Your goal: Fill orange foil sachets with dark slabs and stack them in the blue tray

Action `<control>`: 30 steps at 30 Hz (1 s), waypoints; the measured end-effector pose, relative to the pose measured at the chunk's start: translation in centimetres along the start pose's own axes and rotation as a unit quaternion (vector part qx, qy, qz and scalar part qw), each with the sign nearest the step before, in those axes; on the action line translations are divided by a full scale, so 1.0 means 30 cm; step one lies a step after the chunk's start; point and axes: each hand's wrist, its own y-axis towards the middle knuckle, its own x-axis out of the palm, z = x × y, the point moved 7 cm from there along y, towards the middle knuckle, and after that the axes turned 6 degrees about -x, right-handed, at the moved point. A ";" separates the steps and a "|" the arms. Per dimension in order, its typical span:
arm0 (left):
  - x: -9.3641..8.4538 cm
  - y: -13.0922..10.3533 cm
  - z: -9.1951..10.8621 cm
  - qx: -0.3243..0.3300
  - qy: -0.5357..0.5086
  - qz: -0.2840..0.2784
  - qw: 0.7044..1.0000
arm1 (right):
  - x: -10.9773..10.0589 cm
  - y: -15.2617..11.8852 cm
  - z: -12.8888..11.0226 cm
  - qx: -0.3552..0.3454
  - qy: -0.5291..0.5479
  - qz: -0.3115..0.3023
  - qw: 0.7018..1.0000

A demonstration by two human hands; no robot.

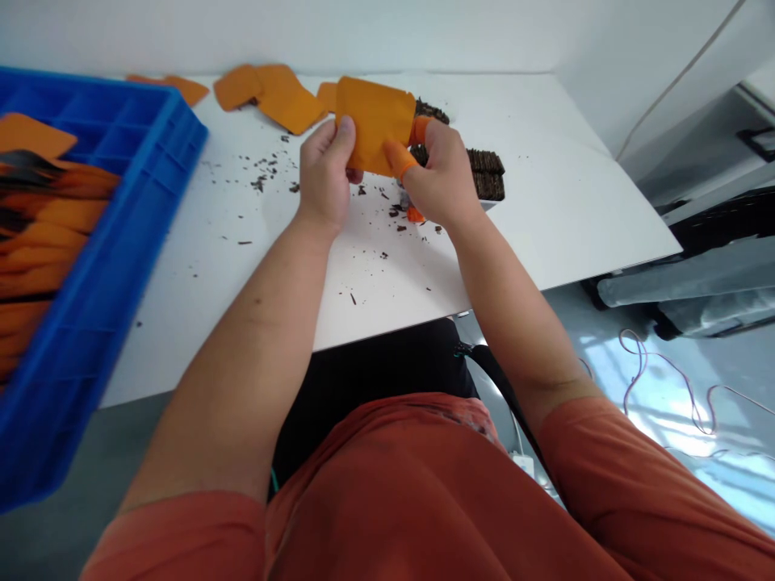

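Through the head camera I have the orange pouch (pixel 376 121) raised above the near-middle of the table, its broad face turned to me. My left hand (pixel 324 173) is clamped on its left edge, thumb flat on the front and fingers behind. My right hand (pixel 445 173) meets the opposite edge, the thumb over the face near the lower corner and the forefinger higher up; I can't tell whether those two are truly pinched on it. Both wear orange finger cots (pixel 400 160), and I judge that a cot rolling or slipping could cost me that side. Too hard a pull between the hands could crease or tear the thin-looking pouch.

Just beyond and beside my right hand stand dark brown leafy slabs (pixel 488 173), stacked in rows. Their edges look crumbly, so a careless knuckle could shear bits off or topple a row. Loose flakes (pixel 260 181) lie scattered across the white table (pixel 575 186); any clinging to the cots might get carried into the pouch.

Farther back, loose orange pouches (pixel 282 97) overlap, and could easily be picked up doubled. At left, the blue crate (pixel 151 153) holds packed pouches (pixel 48 234); a wide elbow swing could knock its rim.
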 end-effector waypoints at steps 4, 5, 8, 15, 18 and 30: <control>0.011 -0.003 -0.004 -0.006 0.003 -0.008 1.000 | -0.011 -0.001 -0.024 -0.020 -0.040 0.028 0.999; 0.012 -0.006 -0.001 -0.004 0.006 -0.005 1.000 | -0.012 -0.002 -0.029 -0.027 -0.045 0.031 0.998; 0.012 -0.017 0.013 0.015 0.007 0.003 1.000 | -0.012 -0.002 -0.039 -0.046 -0.055 0.029 0.997; 0.006 -0.021 0.013 -0.011 0.031 0.000 0.999 | -0.015 -0.001 -0.041 -0.063 -0.054 0.030 0.996; -0.003 -0.017 0.048 -0.061 0.124 -0.022 0.990 | -0.016 -0.004 -0.047 -0.074 -0.053 0.037 0.995; -0.035 -0.115 0.304 0.068 0.459 -0.084 0.882 | 0.012 -0.004 -0.018 -0.094 -0.022 0.019 0.995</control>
